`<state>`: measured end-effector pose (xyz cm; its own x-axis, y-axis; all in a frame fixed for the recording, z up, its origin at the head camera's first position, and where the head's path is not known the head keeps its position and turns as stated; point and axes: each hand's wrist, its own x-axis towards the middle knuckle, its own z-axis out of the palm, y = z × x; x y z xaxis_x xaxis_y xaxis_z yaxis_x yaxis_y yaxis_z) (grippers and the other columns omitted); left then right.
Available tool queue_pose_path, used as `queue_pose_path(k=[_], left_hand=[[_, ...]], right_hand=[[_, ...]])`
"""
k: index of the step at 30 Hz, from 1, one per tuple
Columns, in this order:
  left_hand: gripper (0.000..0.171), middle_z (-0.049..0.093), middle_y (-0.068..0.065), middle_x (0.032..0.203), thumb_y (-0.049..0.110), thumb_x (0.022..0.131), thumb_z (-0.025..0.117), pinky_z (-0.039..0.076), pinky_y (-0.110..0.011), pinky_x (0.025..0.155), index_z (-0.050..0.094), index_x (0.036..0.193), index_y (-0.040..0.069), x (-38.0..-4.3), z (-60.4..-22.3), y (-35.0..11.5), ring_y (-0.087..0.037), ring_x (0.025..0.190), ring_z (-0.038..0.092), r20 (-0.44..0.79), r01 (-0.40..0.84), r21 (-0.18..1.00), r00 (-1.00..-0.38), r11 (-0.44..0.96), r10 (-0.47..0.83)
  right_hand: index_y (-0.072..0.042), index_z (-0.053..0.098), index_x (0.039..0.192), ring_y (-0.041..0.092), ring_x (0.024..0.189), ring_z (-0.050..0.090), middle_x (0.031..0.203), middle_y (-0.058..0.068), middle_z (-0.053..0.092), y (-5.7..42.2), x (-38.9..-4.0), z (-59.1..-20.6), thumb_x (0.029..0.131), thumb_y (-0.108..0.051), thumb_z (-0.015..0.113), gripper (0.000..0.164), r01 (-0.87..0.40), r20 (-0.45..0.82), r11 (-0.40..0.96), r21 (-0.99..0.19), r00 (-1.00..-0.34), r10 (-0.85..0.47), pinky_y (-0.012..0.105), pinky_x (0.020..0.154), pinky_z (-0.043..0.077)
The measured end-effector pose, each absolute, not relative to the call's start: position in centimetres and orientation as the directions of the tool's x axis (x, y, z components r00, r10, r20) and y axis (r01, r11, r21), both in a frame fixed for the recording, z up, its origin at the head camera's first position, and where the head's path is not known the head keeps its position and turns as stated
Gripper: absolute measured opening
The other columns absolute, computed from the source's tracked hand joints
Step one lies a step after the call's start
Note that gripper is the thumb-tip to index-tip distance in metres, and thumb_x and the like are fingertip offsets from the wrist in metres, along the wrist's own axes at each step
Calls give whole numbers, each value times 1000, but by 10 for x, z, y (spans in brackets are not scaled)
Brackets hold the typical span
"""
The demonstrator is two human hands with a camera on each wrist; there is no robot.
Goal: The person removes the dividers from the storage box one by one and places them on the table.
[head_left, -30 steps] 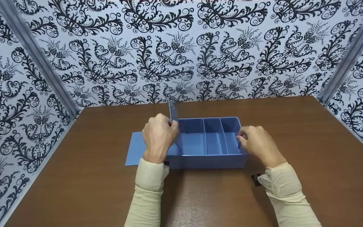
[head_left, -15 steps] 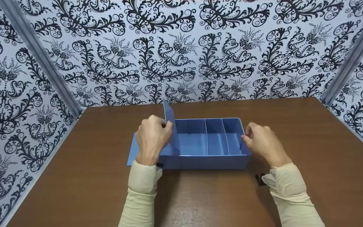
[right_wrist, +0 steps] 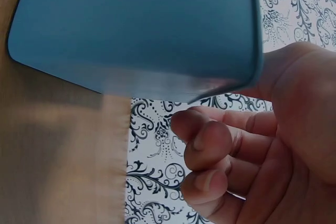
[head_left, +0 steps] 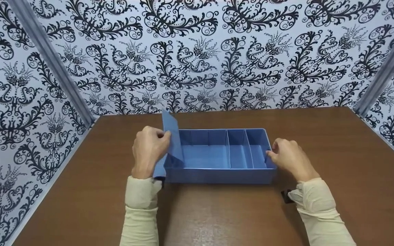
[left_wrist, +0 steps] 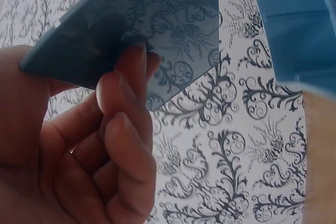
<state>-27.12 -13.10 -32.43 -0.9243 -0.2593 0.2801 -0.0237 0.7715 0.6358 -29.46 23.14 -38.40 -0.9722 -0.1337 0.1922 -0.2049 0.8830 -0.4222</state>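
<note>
A long blue divider box (head_left: pixel 217 175) sits on the table, its open top showing compartments split by thin upright partitions (head_left: pixel 228 148). My left hand (head_left: pixel 150 148) is at the box's left end and pinches a thin blue panel (head_left: pixel 172 135), which stands tilted above that end. In the left wrist view the panel (left_wrist: pixel 178 30) is glossy, held between thumb and fingertips. My right hand (head_left: pixel 288 157) pinches the rim of the box's right end wall. The right wrist view shows the curled fingers (right_wrist: pixel 210 145) below that wall (right_wrist: pixel 142 19), the thumb's tip hidden behind it.
Part of a flat blue piece (head_left: pixel 160 169) shows left of the box, mostly covered by my left hand. The brown wooden table (head_left: pixel 217 212) ends against a back wall (head_left: pixel 197 61) with black floral patterns. Similar panels stand at both sides.
My left hand has moved left with the blue panel, uncovering the box's left part. Less of the flat blue piece shows. My right hand has shifted slightly right, fingers staying at the end wall.
</note>
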Motion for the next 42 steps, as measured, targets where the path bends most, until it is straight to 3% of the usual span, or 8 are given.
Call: queue_pose_path(k=[6,13,21,31,42], left_hand=[[34,62,0,62,31,90,61,38,-34,54,70,61,17,-273,-327,-153,-22,63,57,263,-50,637,-924,769,-278],[39,45,3,50,26,87,57,31,-32,49,51,50,17,-274,-330,-177,-20,55,49,250,-46,655,-929,754,-274],[38,48,3,55,29,90,60,33,-32,53,58,55,15,-274,-334,-202,-20,60,47,197,-56,665,-949,745,-247],[34,59,1,62,30,93,61,41,-31,57,72,69,10,-275,-343,-224,-18,62,56,122,-93,684,-963,724,-239],[37,58,0,62,28,93,60,40,-32,58,67,62,10,-276,-355,-243,-22,67,55,109,-135,667,-955,733,-274]], right_hand=[[3,66,85,33,73,62,78,16,66,231,-296,-387,88,-13,67,16,-224,204,877,-425,-968,-148,51,68,49],[3,66,84,28,69,58,72,11,63,229,-297,-386,88,-10,64,14,-237,219,871,-431,-964,-154,44,63,46],[3,65,86,26,68,57,73,12,62,229,-298,-386,90,-10,63,14,-216,183,871,-442,-972,-148,40,62,45],[4,65,88,26,68,57,76,13,63,230,-299,-387,91,-9,62,14,-212,163,869,-447,-975,-154,38,61,46],[1,63,83,26,67,57,70,10,62,230,-299,-388,88,-10,63,12,-247,207,870,-426,-963,-172,42,62,45]])
